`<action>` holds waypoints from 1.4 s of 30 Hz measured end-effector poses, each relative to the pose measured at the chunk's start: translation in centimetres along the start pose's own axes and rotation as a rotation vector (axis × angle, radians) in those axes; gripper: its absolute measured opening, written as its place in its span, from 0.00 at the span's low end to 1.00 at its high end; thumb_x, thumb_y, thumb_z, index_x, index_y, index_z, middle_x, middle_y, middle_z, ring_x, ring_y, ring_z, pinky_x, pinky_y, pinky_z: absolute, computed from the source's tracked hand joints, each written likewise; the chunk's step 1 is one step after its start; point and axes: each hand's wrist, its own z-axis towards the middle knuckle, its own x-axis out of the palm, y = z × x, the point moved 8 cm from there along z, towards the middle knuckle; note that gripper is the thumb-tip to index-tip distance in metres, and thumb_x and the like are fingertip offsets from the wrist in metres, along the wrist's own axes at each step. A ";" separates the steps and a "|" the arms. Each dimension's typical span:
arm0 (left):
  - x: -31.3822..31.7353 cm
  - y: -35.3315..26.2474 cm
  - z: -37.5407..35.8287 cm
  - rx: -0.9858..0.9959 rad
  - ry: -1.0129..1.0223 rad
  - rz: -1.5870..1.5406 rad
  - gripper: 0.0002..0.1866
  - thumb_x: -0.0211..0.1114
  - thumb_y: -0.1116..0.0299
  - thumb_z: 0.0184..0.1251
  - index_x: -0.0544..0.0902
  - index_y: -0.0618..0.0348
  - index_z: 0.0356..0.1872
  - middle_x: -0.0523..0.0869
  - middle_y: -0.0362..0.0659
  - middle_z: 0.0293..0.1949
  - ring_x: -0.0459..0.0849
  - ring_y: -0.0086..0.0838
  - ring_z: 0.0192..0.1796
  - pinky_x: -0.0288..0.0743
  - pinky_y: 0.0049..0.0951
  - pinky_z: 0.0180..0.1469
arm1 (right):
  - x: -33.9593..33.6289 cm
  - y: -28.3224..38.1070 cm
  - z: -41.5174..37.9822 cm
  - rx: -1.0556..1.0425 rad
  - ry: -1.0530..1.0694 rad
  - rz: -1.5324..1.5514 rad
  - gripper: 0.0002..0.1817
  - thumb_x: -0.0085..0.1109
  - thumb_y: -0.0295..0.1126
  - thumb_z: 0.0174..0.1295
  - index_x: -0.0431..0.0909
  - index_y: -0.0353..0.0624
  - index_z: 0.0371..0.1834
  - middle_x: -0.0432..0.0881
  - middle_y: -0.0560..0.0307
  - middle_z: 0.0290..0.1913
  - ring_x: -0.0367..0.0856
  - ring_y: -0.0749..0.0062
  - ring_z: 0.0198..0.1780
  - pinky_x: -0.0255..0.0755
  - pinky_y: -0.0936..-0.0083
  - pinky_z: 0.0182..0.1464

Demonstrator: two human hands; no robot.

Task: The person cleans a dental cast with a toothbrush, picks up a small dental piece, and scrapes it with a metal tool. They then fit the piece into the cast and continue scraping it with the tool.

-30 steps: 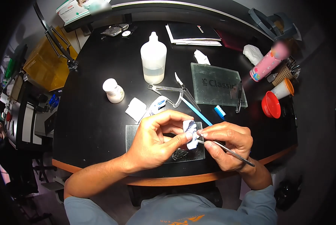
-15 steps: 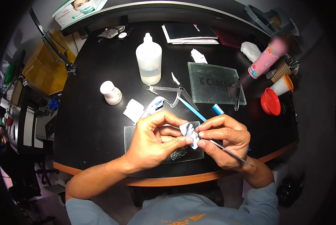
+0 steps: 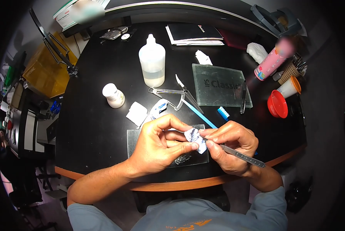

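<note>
Between the thumb and fingers of my left hand [image 3: 157,142] is a small white piece with blue marks [image 3: 193,135], which looks like a dental cast. My right hand [image 3: 234,144] grips a slim, flat metal instrument [image 3: 243,157] with a ribbed handle, pen-like. The instrument's front end meets the right side of the white piece; its tip is hidden by fingers. Below both hands lies a glass plate [image 3: 133,141], partly covered. Just beyond my left hand rest another blue-marked white piece [image 3: 158,109] and a white block [image 3: 136,114].
Farther off stand a squeeze bottle [image 3: 153,63] and a small white jar [image 3: 113,96]. A metal caliper [image 3: 168,93], a blue handle [image 3: 198,114] and a blue brush head [image 3: 223,113] lie ahead. To the right are an IPS Classic glass slab [image 3: 218,86] and a red cup [image 3: 277,104].
The metal instrument has turned in my right hand, so its broad ribbed face now shows. My right fingers have shifted around it. My left hand stays nearly still; the white piece has tilted slightly.
</note>
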 end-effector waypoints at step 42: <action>0.0 0.6 -0.2 -0.064 0.051 -0.109 0.16 0.77 0.87 0.65 0.79 0.72 0.48 0.86 0.50 0.48 0.94 0.37 0.53 0.93 0.31 0.58 | -0.1 0.8 0.2 -0.096 0.049 0.006 0.09 0.76 0.11 0.56 0.85 0.34 0.32 0.92 0.42 0.38 0.96 0.52 0.47 0.93 0.63 0.53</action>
